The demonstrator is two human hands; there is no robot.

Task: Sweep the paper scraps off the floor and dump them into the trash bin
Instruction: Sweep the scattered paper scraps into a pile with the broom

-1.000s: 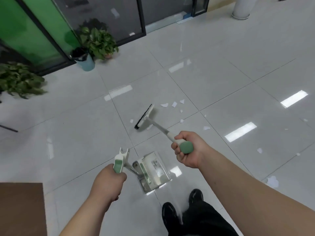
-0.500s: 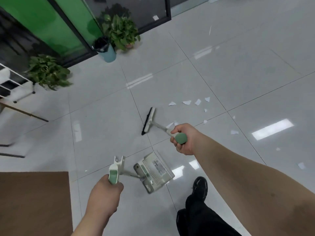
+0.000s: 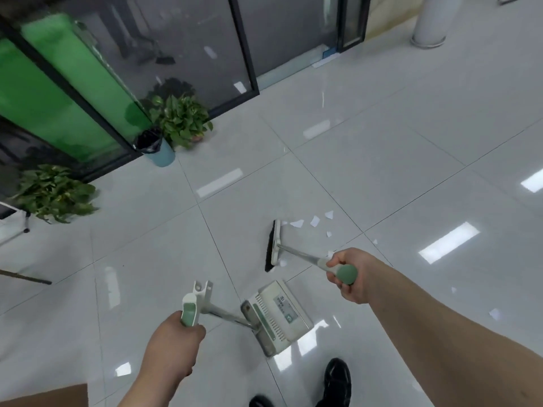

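Observation:
My right hand [image 3: 351, 274] grips the green-capped end of a white broom handle. The broom head [image 3: 273, 245] with dark bristles rests on the white tiled floor ahead. Several white paper scraps [image 3: 314, 221] lie just right of the broom head, and one sits by its near end. My left hand [image 3: 173, 345] holds the green grip of a long-handled dustpan. The dustpan's white pan [image 3: 279, 315] sits on the floor between my hands. A blue trash bin [image 3: 155, 148] with a black liner stands far left by the glass wall.
Potted plants [image 3: 182, 118] stand beside the bin, and another plant [image 3: 53, 192] is at the left. A glass partition with black frames [image 3: 244, 45] runs along the back. More scraps [image 3: 495, 314] lie at the right. My black shoes [image 3: 338, 380] are below. A brown surface [image 3: 44, 396] shows at bottom left.
The view has shifted, and the bin and plants now sit further toward the middle. The broom head has stayed beside the scraps; both hands keep their grips.

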